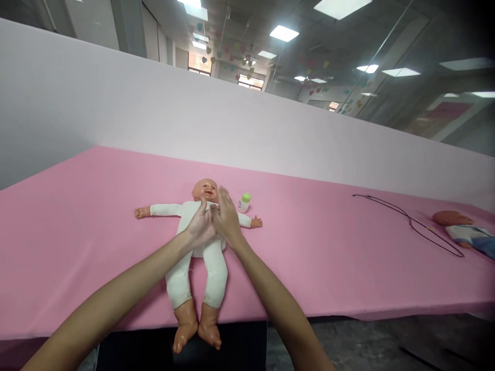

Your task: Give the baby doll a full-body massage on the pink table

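Note:
A baby doll with a white cloth body lies on its back on a pink-covered table, its arms spread wide and its feet past the near edge. Over its chest, my left hand is turned palm up with the thumb raised. My right hand meets it, palm against palm, its fingers stretched out flat. I see nothing held between them, though the space where the palms touch is hidden. A small white bottle with a green cap stands beside the doll's shoulder, just right of my right hand.
The pink tablecloth ends at a near edge, with a dark chair below. A thin dark cord lies looped at the right. Beyond it, a second doll lies in white and blue clothes. A white partition rises behind the table.

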`<state>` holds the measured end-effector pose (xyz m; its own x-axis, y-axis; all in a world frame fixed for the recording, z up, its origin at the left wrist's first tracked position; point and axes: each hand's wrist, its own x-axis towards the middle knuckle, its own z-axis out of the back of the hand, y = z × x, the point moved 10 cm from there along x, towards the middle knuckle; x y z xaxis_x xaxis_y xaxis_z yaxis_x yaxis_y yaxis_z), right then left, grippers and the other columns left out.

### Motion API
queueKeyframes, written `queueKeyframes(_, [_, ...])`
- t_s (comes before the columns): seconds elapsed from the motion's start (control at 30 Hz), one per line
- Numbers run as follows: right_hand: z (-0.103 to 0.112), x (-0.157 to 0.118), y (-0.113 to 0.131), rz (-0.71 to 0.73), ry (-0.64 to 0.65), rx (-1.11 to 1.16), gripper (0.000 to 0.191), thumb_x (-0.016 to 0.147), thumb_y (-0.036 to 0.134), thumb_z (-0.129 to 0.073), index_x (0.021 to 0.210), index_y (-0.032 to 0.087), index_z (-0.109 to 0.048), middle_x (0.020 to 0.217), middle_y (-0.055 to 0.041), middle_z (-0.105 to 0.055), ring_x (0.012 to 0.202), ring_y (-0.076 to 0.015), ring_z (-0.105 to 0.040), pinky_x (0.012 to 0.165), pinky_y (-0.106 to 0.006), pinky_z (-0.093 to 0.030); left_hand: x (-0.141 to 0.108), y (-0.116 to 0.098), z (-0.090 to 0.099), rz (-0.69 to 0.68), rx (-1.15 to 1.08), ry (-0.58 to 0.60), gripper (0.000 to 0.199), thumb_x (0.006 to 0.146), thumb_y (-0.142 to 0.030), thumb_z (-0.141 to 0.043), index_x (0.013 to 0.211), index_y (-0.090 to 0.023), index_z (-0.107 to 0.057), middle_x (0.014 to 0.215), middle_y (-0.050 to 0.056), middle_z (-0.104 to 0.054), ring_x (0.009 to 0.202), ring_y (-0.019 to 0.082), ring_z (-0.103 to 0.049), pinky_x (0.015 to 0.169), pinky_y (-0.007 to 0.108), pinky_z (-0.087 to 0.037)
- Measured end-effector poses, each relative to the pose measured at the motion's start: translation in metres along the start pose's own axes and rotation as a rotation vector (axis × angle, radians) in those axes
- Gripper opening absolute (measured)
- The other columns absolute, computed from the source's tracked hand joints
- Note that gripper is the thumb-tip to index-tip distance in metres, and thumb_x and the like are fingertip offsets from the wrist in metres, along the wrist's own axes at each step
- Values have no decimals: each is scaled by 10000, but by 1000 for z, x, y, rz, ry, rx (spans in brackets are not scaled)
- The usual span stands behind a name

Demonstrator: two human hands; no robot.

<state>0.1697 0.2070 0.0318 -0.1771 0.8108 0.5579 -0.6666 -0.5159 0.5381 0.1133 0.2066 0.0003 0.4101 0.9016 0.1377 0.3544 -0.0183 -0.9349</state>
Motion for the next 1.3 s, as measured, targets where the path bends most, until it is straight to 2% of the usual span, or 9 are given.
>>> queueKeyframes(0.17, [-10,-33,-83,-198,197,-202,825,1073,671,-256,1623,65,-371,1668,-222,-392,1572,-339,-346,1288,-534,-275,-22,-26,80,-263,741,-222,766,1061,-679,-283,1555,-141,-516,1623,151,-487,1545,313,-385,1299,497,-225])
queueKeyframes(0.3, [-6,-65,-120,-170,259,-475,748,1089,581,-324,1550,11,-468,1608,-275,-459,1532,-388,-396,1268,-559,-282,-33,9,146,-178,1313,-193,800,1054,-629,-233,1547,-51,-483,1649,234,-412,1574,391,-300,1270,604,-227])
queueKeyframes(0.43, [25,-76,-143,-182,178,-642,795,1070,617,-361,1527,-21,-486,1593,-309,-460,1545,-444,-342,1266,-628,-204,-53,17,183,-261,1603,-234,772,1062,-553,-197,1522,-12,-497,1632,287,-407,1571,445,-275,1252,654,-195])
queueKeyframes(0.57, [34,-63,-129,-162,136,-546,825,1071,656,-294,1562,13,-455,1654,-286,-378,1588,-424,-261,1274,-627,-171,-52,7,183,-214,1516,-347,781,1071,-569,-196,1561,-16,-447,1642,293,-388,1583,429,-254,1255,627,-221])
queueKeyframes(0.73, [-9,-40,-90,-156,239,-152,839,1058,690,-319,1626,74,-372,1694,-229,-333,1592,-374,-286,1292,-561,-234,-21,16,122,-181,1283,-132,788,1086,-591,-202,1666,-61,-264,1740,195,-209,1627,322,-138,1302,528,-172])
queueKeyframes(0.8, [-24,-40,-89,-174,292,-86,800,1062,655,-367,1611,74,-398,1662,-236,-395,1560,-381,-354,1278,-549,-278,-16,25,114,-161,1290,-76,791,1081,-600,-218,1670,-74,-264,1738,182,-218,1625,326,-151,1297,533,-186])
queueKeyframes(0.9, [-20,-51,-105,-160,279,-206,666,1077,553,-404,1572,111,-459,1613,-220,-477,1519,-378,-415,1253,-557,-311,-25,30,138,-136,1399,-127,759,1077,-561,-224,1638,-63,-338,1699,214,-316,1591,367,-265,1265,591,-223])
queueKeyframes(1.1, [42,-71,-143,-152,114,-549,556,1082,445,-376,1470,88,-553,1553,-247,-525,1474,-410,-412,1185,-601,-321,-70,-6,204,-225,1755,-348,762,1006,-587,-375,1579,-88,-444,1656,240,-398,1553,448,-297,1247,639,-149])
queueKeyframes(1.3, [100,-80,-197,-601,-28,-565,564,994,616,-478,1010,117,-741,1116,-279,-691,1167,-425,-578,983,-555,-447,-88,-28,270,158,1715,-496,745,908,-603,-477,1438,-86,-566,1369,282,-646,1302,495,-544,1058,634,-387])
